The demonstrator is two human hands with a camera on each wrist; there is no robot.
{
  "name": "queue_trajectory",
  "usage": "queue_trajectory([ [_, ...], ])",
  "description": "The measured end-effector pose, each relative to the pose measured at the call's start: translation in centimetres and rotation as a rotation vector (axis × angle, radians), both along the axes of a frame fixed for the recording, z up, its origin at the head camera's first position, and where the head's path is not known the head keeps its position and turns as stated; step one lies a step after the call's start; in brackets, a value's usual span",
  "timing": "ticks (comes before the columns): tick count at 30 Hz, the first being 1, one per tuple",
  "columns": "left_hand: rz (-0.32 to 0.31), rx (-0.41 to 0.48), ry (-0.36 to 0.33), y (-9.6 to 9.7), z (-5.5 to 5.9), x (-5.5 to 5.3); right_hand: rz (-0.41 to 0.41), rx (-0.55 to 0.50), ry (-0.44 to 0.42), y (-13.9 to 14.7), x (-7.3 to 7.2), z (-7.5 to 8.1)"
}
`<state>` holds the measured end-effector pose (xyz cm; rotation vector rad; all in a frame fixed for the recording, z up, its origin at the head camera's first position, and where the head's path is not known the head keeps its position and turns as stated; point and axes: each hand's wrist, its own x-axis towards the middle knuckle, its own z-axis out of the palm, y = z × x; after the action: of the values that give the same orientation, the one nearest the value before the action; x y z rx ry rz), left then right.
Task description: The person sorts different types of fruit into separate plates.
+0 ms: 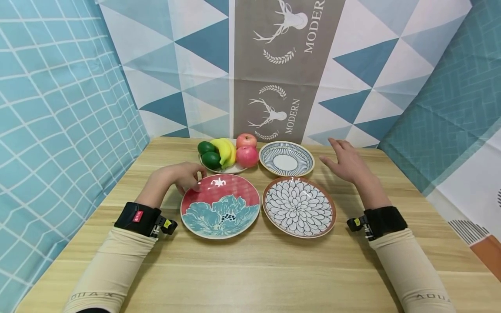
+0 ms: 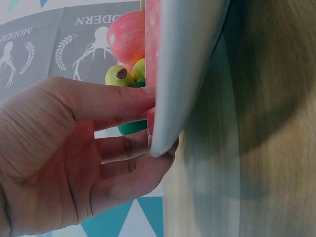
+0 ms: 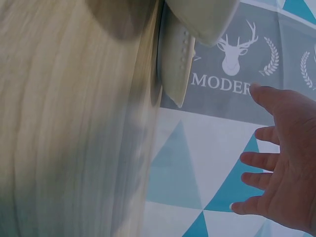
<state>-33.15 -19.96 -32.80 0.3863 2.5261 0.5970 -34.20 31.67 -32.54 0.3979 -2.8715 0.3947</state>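
Observation:
My left hand (image 1: 188, 175) pinches the upper left rim of a red plate with a large teal flower (image 1: 223, 213). In the left wrist view the thumb lies on the plate's red face (image 2: 151, 59) and fingers curl under its edge. Beside it sits a brown-rimmed plate with black-and-white petals (image 1: 299, 208). Behind that stands a smaller plate with blue radiating lines (image 1: 287, 159). My right hand (image 1: 346, 161) hovers to the right of these two plates, fingers spread and holding nothing. In the right wrist view its fingers (image 3: 259, 160) are apart from both plates.
At the back left a white plate (image 1: 235, 170) bears two dark green fruits (image 1: 211, 160), yellow bananas (image 1: 225, 152) and two red-pink fruits (image 1: 247, 156). Patterned cloth (image 1: 203, 100) hangs behind the wooden table (image 1: 250, 274), with blue checked cloth (image 1: 51, 108) on the left.

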Motion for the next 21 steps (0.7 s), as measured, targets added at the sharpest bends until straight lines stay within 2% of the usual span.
queue_trajectory([
  [11, -0.007, -0.020, 0.006, 0.0, 0.1, 0.1, 0.040, -0.013, -0.002, -1.8, 0.2, 0.4],
  [21, -0.008, -0.007, 0.002, 0.1, 0.1, 0.1, 0.075, -0.020, 0.009, -4.6, 0.4, 1.7],
])
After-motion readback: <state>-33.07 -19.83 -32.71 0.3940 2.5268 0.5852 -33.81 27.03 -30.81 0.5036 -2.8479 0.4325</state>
